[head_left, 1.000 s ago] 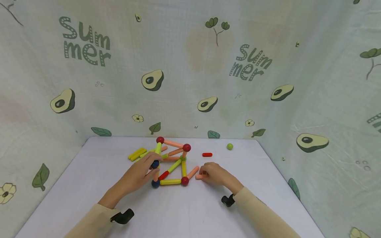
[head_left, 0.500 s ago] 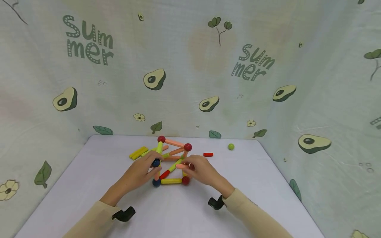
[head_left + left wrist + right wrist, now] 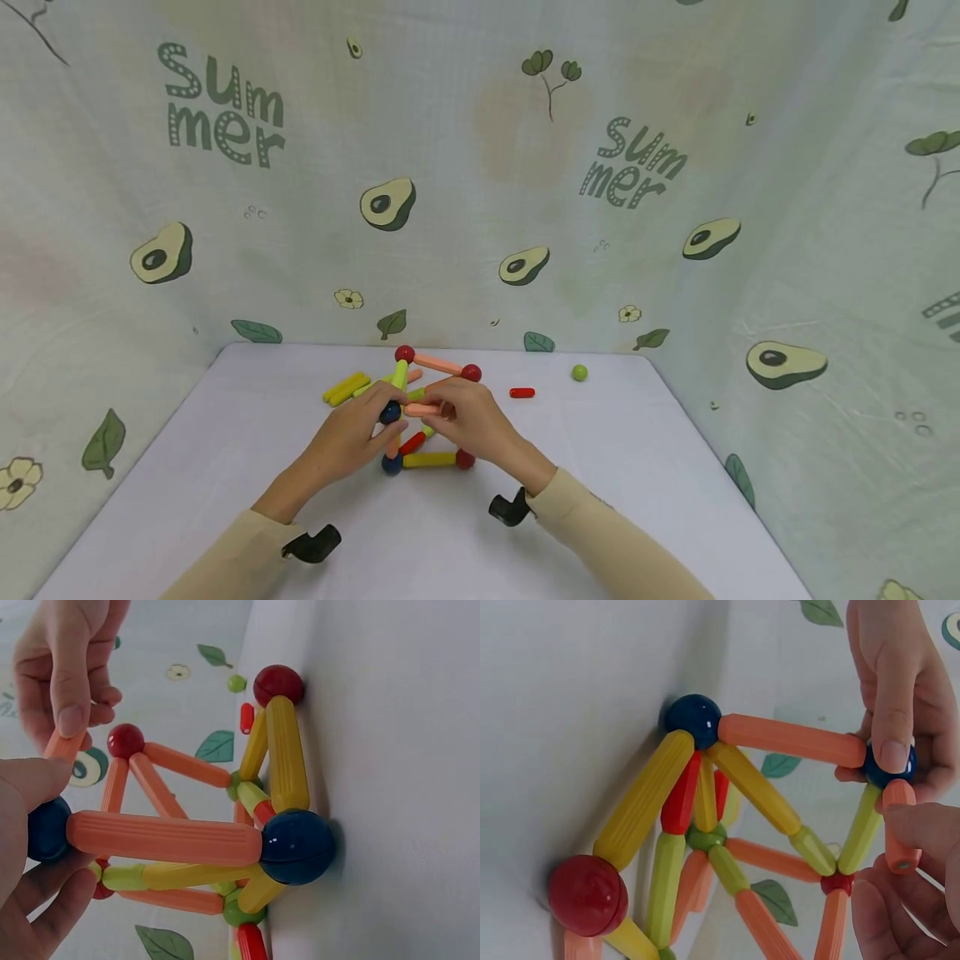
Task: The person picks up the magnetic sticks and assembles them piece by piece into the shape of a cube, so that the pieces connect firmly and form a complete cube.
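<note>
A frame of coloured magnetic sticks and balls stands on the white table, with a lower blue ball [image 3: 298, 847] and a red ball [image 3: 589, 895] resting low on it. My left hand [image 3: 351, 427] grips the upper blue ball [image 3: 390, 412] at the top of an orange stick [image 3: 169, 837]. Between thumb and fingers, my right hand [image 3: 471, 418] pinches a short orange stick [image 3: 900, 838]. That stick's far end is right at the upper blue ball, while its other end points free in the right wrist view. The right hand hides part of the frame in the head view.
Behind the left hand lie loose yellow sticks [image 3: 347, 388]. Toward the back right are a loose red stick [image 3: 522, 392] and a green ball [image 3: 580, 372]. A patterned cloth [image 3: 450, 125] hangs behind the table.
My right hand has lifted the orange stick from the table right of the frame and carried it left to the upper blue ball. The left hand has kept its hold.
</note>
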A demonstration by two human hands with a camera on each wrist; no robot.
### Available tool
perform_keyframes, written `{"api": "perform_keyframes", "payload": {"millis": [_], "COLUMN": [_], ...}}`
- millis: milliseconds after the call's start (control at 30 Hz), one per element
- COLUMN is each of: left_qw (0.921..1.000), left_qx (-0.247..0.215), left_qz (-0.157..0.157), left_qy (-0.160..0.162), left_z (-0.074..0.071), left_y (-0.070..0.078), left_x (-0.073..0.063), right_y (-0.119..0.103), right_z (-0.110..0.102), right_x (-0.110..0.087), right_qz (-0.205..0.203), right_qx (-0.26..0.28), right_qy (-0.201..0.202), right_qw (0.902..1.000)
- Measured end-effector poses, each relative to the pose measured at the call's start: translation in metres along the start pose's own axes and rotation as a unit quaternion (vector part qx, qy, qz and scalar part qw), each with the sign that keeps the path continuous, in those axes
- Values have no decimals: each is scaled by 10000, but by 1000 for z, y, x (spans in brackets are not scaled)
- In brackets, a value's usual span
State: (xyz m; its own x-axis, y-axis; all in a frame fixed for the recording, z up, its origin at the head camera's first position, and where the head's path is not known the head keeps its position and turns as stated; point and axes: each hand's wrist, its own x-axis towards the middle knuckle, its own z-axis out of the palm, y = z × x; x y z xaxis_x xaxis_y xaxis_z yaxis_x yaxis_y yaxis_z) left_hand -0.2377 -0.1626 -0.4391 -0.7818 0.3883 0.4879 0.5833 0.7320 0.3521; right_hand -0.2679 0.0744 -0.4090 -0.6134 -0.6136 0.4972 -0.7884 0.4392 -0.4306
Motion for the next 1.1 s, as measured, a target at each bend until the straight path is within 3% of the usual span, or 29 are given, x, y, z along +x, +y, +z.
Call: {"api": "perform_keyframes", "payload": {"millis": [567,900,1100], "left_qw": [9978,9990,9981], "left_qx": [402,268,278], "left_qz": [328,126,338], "left_qy": [417,341,433], "left_z": [7,7,8], "left_y": [2,2,2], "left_x": [4,4,4], "right_y": [0,10,7], "right_z": [-2,-13,-8], "right_x": [-1,-8,-5], "right_qz": [-17,42,-129], "right_qx": [83,120,142], "right_qy": [-56,-287,-302], "right_qw": [9999,9995,9994]}}
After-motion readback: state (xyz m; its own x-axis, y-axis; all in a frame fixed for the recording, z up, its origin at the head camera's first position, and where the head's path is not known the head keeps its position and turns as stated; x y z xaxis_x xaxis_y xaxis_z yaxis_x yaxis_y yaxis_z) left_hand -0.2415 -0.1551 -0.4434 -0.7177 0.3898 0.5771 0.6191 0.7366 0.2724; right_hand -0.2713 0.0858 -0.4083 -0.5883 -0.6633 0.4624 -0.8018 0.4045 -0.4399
